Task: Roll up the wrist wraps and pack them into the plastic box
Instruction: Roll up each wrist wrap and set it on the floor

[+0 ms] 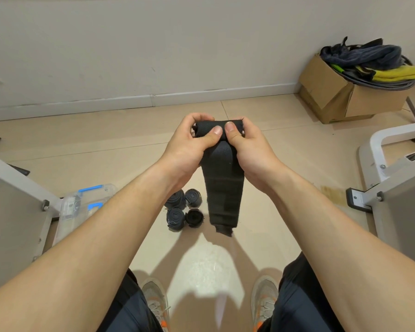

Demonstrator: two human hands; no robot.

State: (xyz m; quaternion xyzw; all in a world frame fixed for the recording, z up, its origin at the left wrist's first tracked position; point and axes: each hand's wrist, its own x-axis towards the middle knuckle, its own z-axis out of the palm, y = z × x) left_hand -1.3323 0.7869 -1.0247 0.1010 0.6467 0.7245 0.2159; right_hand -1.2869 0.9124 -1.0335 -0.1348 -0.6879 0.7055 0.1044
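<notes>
A black wrist wrap [223,188] hangs in mid-air in front of me, its top end wound into a small roll. My left hand [189,144] grips the roll's left side, thumb pressed on its front. My right hand [249,144] grips the right side the same way. The loose tail drops straight down towards the floor. Several rolled dark wraps [185,210] stand in a cluster on the tiles below my left wrist. The clear plastic box [82,207] with blue latches lies on the floor at the left, partly behind my left forearm.
Grey metal bench frames [393,188] flank me on both sides. A cardboard box [345,92] stuffed with dark and yellow gear stands by the wall at the back right. My shoes [265,300] rest on the beige tiled floor below.
</notes>
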